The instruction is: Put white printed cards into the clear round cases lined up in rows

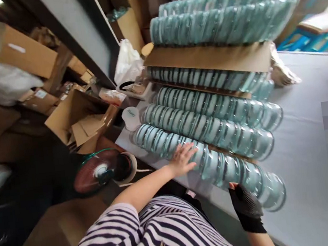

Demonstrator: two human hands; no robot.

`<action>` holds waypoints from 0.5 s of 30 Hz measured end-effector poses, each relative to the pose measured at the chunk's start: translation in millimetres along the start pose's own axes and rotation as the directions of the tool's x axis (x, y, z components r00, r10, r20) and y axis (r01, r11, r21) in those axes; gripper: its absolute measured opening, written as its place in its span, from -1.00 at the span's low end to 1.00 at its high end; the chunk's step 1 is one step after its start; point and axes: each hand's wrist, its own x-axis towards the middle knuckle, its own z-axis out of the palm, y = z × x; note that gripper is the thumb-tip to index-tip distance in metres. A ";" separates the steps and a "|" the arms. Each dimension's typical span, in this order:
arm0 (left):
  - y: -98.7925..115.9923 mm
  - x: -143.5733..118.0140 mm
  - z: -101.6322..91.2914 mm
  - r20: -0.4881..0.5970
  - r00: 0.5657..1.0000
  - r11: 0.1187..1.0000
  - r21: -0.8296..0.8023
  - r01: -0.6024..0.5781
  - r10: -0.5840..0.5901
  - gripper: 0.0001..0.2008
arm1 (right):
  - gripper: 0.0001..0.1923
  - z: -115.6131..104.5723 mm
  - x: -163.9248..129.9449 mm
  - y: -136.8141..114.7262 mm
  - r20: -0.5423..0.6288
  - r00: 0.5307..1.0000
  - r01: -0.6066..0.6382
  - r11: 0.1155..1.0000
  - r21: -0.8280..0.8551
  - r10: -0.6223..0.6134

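The nearest row of clear, greenish rounded pieces (217, 164) lies slantwise along the table's near side; they are nested like plastic bowls or lids, but their exact kind is unclear. My bare left hand (183, 160) is open, fingers spread against the middle of this row. My right hand (246, 204), in a dark fingerless glove, is beside the near side of the row toward its right end. Its fingers are mostly hidden and blurred, so I cannot tell whether it grips anything. Behind runs a second similar row (209, 127), with a third row (221, 106) beyond it.
A cardboard sheet (210, 57) bears more stacked rows (223, 24) at the back. A white round-topped item (131, 118) stands at the left table edge (121, 138). Left of the table are a fan-like red disc (94, 173), a tape roll (129, 167) and an open carton (61, 115).
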 end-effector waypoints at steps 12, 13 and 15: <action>-354.7 -43.3 -112.2 -0.363 0.354 0.493 -0.440 0.751 -0.862 -0.55 | -0.64 91.3 161.1 -283.9 0.230 0.936 0.171 0.915 0.366 -0.267; -370.9 -36.7 -111.3 -0.357 0.363 0.499 -0.445 0.744 -0.860 -0.56 | -0.64 105.5 183.1 -315.2 0.252 0.921 0.160 0.880 0.448 -0.296; -395.6 -24.2 -107.7 -0.363 0.399 0.533 -0.445 0.720 -0.842 -0.59 | -0.52 137.8 229.4 -374.1 0.318 0.903 0.091 0.852 0.516 -0.290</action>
